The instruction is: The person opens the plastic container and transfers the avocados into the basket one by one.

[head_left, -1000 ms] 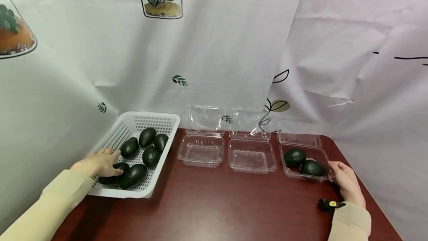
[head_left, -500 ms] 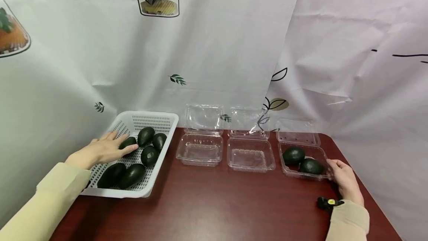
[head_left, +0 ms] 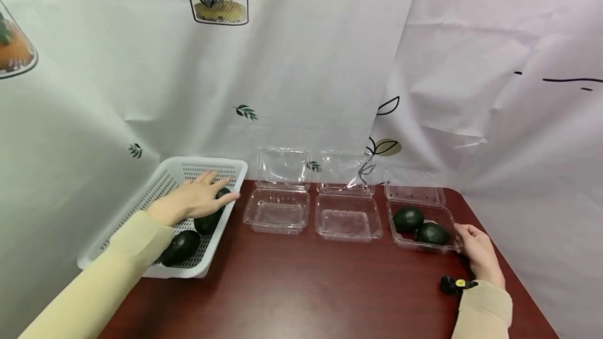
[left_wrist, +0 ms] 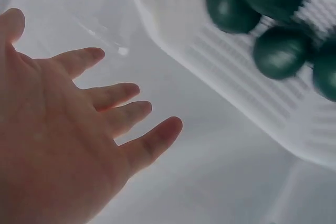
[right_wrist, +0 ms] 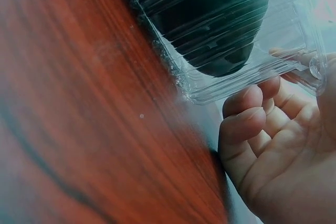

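Note:
My left hand is spread over the white plastic basket, holding nothing. Its palm and straight fingers show in the left wrist view, beside the basket rim. Dark green avocados lie in the basket, several of them hidden behind the hand and sleeve in the head view. At the right, my right hand pinches the side rim of a transparent plastic clamshell container. Two avocados sit in that container, whose lid stands raised. The right wrist view shows curled fingers at the container's corner.
Two more transparent clamshell containers, one on the left and one in the middle, stand between basket and right container, lids raised. A small black device is by my right wrist. White patterned cloth hangs behind the red-brown table.
My left hand has moved from the basket's near left, over the avocados, to its far right side. My right hand stays on the container rim. The head view has shifted slightly.

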Motion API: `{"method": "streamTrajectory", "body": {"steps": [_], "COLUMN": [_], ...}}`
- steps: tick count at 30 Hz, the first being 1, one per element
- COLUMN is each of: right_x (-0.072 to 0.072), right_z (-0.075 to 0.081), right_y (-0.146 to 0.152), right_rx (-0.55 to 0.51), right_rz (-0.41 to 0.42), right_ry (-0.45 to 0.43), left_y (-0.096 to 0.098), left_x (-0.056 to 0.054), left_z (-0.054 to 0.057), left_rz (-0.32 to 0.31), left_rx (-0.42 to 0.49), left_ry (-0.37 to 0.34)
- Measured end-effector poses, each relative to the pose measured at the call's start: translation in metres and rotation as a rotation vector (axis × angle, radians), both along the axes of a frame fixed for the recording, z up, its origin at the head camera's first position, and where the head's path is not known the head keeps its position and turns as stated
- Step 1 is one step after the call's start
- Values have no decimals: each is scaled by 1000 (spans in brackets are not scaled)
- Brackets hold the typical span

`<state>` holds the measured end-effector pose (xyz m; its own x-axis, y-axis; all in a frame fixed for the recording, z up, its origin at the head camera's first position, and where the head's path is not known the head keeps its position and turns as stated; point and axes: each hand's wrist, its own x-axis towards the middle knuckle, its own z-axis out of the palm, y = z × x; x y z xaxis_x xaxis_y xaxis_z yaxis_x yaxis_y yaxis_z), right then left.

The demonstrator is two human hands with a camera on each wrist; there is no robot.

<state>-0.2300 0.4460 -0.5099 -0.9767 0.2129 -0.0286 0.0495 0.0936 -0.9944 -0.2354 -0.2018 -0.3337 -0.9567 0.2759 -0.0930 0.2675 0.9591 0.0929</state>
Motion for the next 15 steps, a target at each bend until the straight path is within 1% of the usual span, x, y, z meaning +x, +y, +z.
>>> {"method": "streamTrajectory", "body": {"steps": [5,9,12,15], "right_x": [2,2,1,1], "right_z": [-1,-1,-1,-2], "right_y": [2,3,2,1], "right_rx": [-11,-8,-9,-8], "right_rz": [-10,-8,0,4], "right_ry": [-1,-1,5,2], "left_y": [41,79,110,143], "left_x": [-14,-24,-31,-38], "left_z": [1,1,-2,-7], "left_rz": [-61,-121,-160,-204], "left_rx": [-1,-8,-21,-30], "left_ry": [-8,-22,-41,-49]}}
